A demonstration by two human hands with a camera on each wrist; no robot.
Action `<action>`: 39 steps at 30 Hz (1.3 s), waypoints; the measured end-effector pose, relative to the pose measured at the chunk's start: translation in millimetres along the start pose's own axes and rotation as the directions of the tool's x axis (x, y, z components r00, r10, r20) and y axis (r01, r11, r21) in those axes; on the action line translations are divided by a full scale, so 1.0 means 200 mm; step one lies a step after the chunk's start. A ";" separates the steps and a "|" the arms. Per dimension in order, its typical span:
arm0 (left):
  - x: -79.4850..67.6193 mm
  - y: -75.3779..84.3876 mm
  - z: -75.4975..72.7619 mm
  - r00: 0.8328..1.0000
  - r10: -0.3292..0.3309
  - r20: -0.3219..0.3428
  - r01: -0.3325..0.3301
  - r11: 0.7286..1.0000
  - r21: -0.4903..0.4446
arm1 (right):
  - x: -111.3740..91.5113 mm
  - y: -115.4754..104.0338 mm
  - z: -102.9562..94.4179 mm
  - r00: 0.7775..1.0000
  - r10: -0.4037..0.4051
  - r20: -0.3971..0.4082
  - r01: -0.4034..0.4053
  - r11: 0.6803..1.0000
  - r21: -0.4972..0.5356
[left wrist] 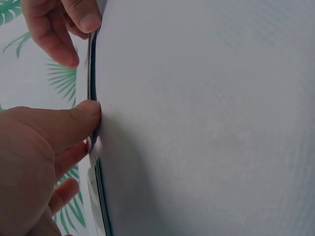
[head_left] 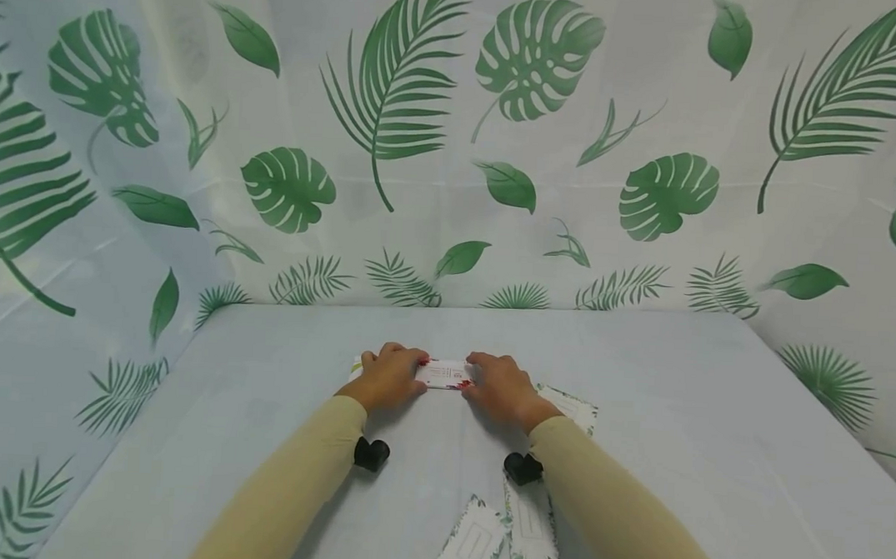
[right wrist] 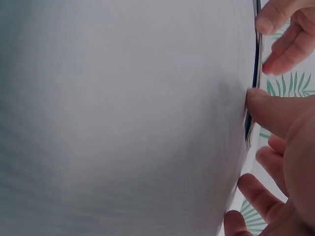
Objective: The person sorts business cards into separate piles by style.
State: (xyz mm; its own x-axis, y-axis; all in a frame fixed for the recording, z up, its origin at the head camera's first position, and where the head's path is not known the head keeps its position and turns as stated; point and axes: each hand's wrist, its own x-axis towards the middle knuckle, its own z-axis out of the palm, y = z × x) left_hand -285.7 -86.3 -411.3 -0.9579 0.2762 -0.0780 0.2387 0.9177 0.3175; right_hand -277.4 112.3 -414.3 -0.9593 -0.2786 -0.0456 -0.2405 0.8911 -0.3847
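Note:
A thin stack of white cards (head_left: 445,374) with red floral corners lies flat near the far middle of the table. My left hand (head_left: 389,379) pinches its left end, thumb on the near edge and fingers at the far edge. At the opposite end my right hand (head_left: 505,390) grips it the same way. Both wrist views show the stack edge-on, as a dark narrow edge (left wrist: 92,69) between the two thumbs. Another card pile (left wrist: 102,201) lies beside it, mostly hidden by my left hand; a yellow-marked corner (head_left: 357,365) peeks out in the head view.
White cards with green leaf borders lie to the right: one card (head_left: 573,408) behind my right wrist, another card (head_left: 533,529) beside the right forearm, and a tilted card (head_left: 472,541) near the front. A leaf-printed curtain (head_left: 437,187) stands behind the pale table (head_left: 288,339).

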 end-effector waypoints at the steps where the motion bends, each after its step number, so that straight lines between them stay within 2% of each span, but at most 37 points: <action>1: 0.00 0.00 0.00 1.000 -0.008 0.007 0.008 1.000 -0.002 | 0.00 0.00 0.00 1.000 0.004 0.011 -0.004 1.000 0.003; 8: 0.01 0.01 -0.03 0.999 -0.045 0.029 0.047 0.997 -0.056 | 0.03 0.00 -0.02 0.996 0.054 0.064 -0.057 0.997 0.050; 16: 0.04 0.04 -0.06 0.994 -0.098 0.056 0.105 0.984 -0.144 | 0.06 -0.02 -0.04 0.985 0.167 0.050 -0.174 0.961 0.216; 21: 0.04 0.02 -0.05 0.991 -0.118 0.057 0.124 0.983 -0.132 | 0.07 -0.02 -0.02 0.982 0.179 0.055 -0.187 0.953 0.240; 26: 0.05 0.04 -0.05 0.992 -0.110 0.058 0.116 0.987 -0.110 | 0.07 -0.01 -0.03 0.977 0.205 0.060 -0.214 0.943 0.254; 33: 0.05 0.09 -0.07 0.994 -0.090 0.061 0.091 0.996 -0.020 | 0.05 -0.02 -0.05 0.979 0.186 0.081 -0.199 0.959 0.200; 36: 0.04 0.12 -0.08 0.994 -0.082 0.066 0.083 0.997 -0.002 | 0.02 -0.02 -0.05 0.987 0.141 0.079 -0.152 0.976 0.155; 39: 0.03 0.16 -0.08 0.995 -0.081 0.059 0.081 0.997 -0.003 | -0.04 -0.01 -0.09 0.993 0.101 0.054 -0.108 0.982 0.154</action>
State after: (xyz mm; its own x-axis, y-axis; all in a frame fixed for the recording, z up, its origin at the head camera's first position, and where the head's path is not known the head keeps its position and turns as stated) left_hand -286.2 -60.3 -385.9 -0.9632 0.2171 -0.1587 0.1595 0.9363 0.3129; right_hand -272.9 119.6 -396.0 -0.9694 -0.2058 -0.1340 -0.1094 0.8504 -0.5147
